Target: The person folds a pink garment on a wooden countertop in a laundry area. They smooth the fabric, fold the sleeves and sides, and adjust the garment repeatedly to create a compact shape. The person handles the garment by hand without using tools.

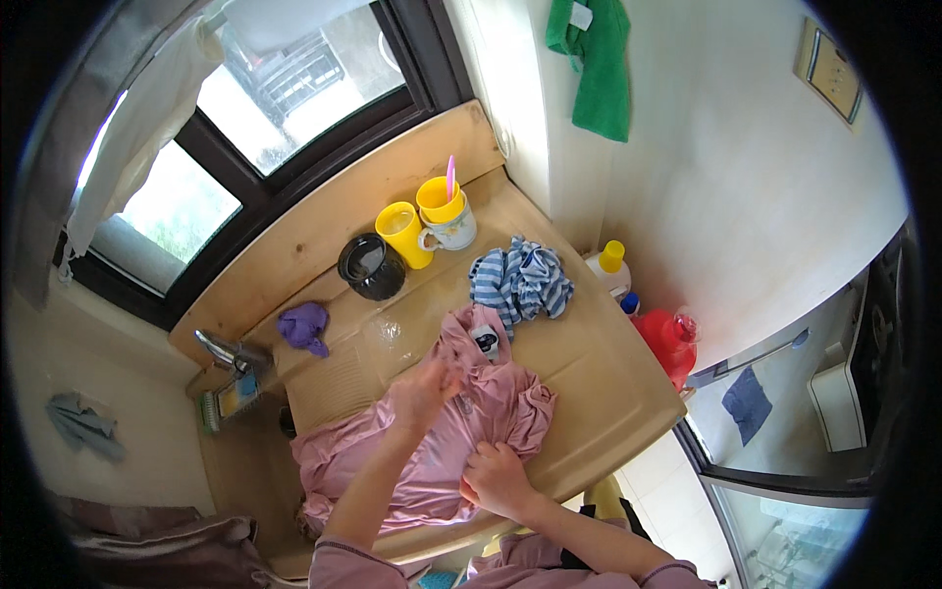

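A wet pink shirt (pixel 434 471) is spread over the tan sink counter (pixel 589 397), its collar with a dark label towards the back. My left hand (pixel 427 390) is over the shirt's upper middle, blurred by motion, its fingers curled; whether it holds anything I cannot tell. On the shirt's front, nearer to me, my right hand (pixel 497 475) is closed in a fist on the fabric. A small orange-red patch shows under that fist, too hidden to name. Bunched beside the collar is a blue-and-white striped garment (pixel 522 280).
Along the back stand a black jar (pixel 372 266), a yellow cup (pixel 405 234) and a floral mug (pixel 450 224) holding another yellow cup. A purple cloth (pixel 303 328) lies near the metal faucet (pixel 232 353). A scrub brush (pixel 211 411) sits at left. Bottles, one red (pixel 666 342), stand beyond the right edge.
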Tool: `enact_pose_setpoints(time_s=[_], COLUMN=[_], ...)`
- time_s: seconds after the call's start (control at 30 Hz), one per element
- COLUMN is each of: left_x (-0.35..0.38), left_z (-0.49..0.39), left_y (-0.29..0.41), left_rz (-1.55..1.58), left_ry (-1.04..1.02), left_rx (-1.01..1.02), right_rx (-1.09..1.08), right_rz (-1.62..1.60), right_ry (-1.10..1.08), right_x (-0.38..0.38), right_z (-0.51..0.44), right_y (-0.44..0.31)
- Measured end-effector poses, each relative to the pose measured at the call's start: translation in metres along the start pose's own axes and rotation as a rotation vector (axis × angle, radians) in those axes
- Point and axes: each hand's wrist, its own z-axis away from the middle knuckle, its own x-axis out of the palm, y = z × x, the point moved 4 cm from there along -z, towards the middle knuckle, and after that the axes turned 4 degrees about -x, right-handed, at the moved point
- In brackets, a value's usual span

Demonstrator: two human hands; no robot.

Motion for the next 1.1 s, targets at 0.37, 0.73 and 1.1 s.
enact_pose_setpoints(time_s=[0.37,0.73,1.1], left_x=[-0.009,0.015,0.011], left_z=[-0.053,-0.025,0.014], left_y=[-0.06,-0.034,0.004], left_rz=[-0.056,-0.117,-0.086], left_ry=[0.159,0.033,-0.085], left_rx=[-0.412,-0.184,-0.074], right_rx=[-0.021,-0.015,-0.012], right_rz=[-0.005,0.034,0.018], right_ry=[-0.007,-0.03,-0.016], right_x=[0.003,0.003,0.001], right_z=[0.001,0.001,0.001], right_y=[0.0,0.0,-0.002])
